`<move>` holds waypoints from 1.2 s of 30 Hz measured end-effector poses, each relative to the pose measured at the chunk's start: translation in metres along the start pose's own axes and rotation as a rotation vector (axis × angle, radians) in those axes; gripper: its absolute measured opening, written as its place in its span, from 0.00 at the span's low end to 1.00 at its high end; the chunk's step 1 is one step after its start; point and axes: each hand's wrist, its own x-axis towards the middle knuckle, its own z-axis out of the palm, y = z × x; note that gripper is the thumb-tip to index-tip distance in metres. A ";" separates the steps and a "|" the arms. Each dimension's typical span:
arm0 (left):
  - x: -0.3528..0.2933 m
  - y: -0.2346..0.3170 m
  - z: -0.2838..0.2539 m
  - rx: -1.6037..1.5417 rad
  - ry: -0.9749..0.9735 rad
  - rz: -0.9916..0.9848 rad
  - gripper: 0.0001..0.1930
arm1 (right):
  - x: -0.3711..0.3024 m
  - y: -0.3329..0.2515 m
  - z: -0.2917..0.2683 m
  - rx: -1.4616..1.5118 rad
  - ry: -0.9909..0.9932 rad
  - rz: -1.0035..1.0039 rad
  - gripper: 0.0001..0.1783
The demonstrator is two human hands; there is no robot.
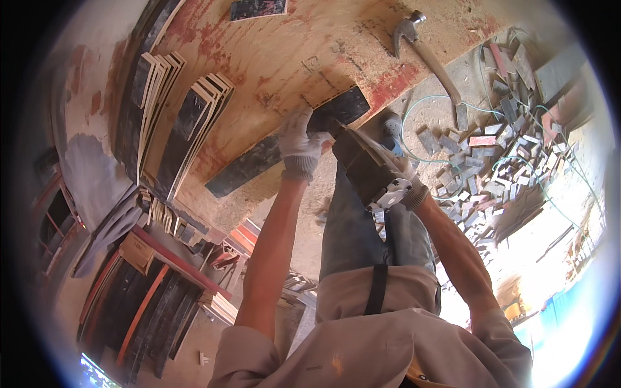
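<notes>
My left hand (pixel 299 138), in a white knitted glove, is at the near edge of the plywood surface. Its fingers and thumb close around the end of a small black-faced board (pixel 349 107). My right hand (pixel 409 176), also gloved, grips a dark brown, flat rectangular piece (pixel 363 167) that slants up toward the left hand. A silvery part (pixel 391 194) shows at its lower end; I cannot tell what it is. The upper end of the brown piece meets or overlaps the black board. Most of the right fingers are hidden behind it.
A claw hammer (pixel 432 61) lies across the plywood's right edge. Stacked strips (pixel 200 123) stand at the left, with a long dark board (pixel 249 165) nearer. Many offcuts (pixel 479 168) and a thin green hose (pixel 420 100) cover the floor at right. A rack of boards (pixel 145 310) is lower left.
</notes>
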 end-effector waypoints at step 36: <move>-0.026 -0.063 -0.270 0.567 0.116 -0.139 0.44 | 0.272 -0.110 -0.104 -1.226 0.548 0.126 0.48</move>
